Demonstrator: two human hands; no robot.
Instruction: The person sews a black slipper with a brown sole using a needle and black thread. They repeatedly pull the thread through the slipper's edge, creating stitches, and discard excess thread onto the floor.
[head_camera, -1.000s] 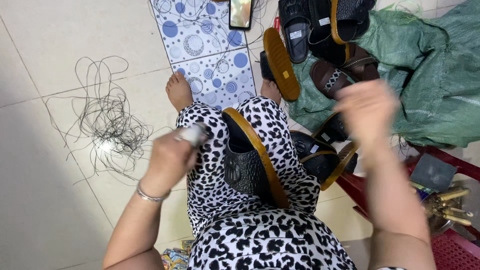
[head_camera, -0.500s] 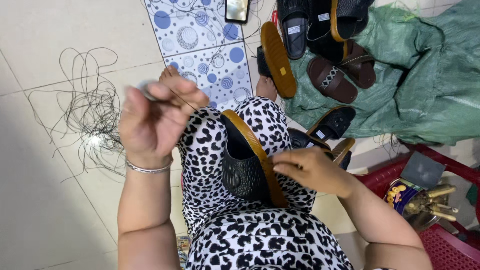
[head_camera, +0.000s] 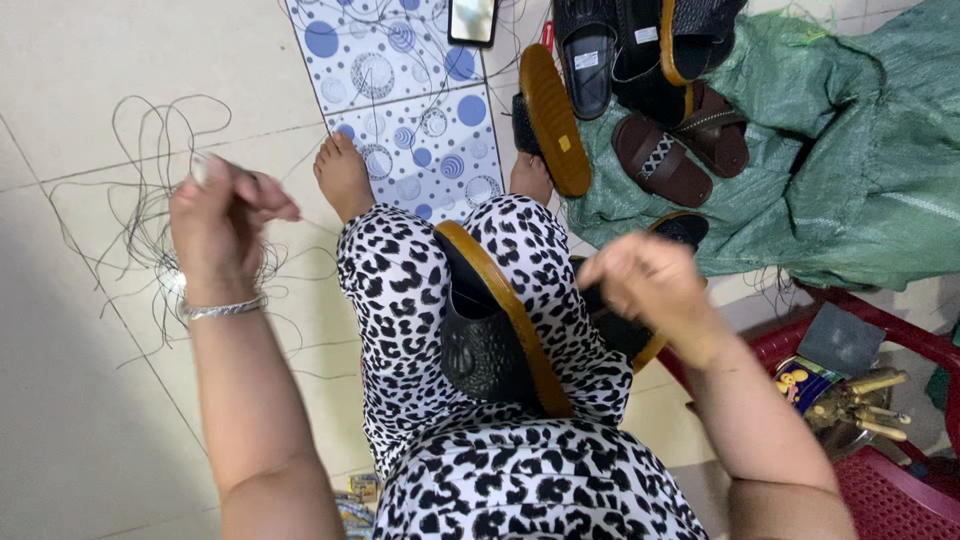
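Above the floor, left hand pinches a thread-like strand; right hand is curled beside the clamped sandal.

two hands, one phone, one sack

Black rubber sandal with tan sole, clamped between the knees.
It stands on edge, toe pointing down, sole edge facing right.

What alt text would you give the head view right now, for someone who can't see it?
A seated person in black-and-white spotted trousers grips a black sandal with a tan sole between the knees, left hand raised and pinched, right hand closed beside the sandal. Loose dark thread lies on the tiled floor; more sandals rest on a green sack.
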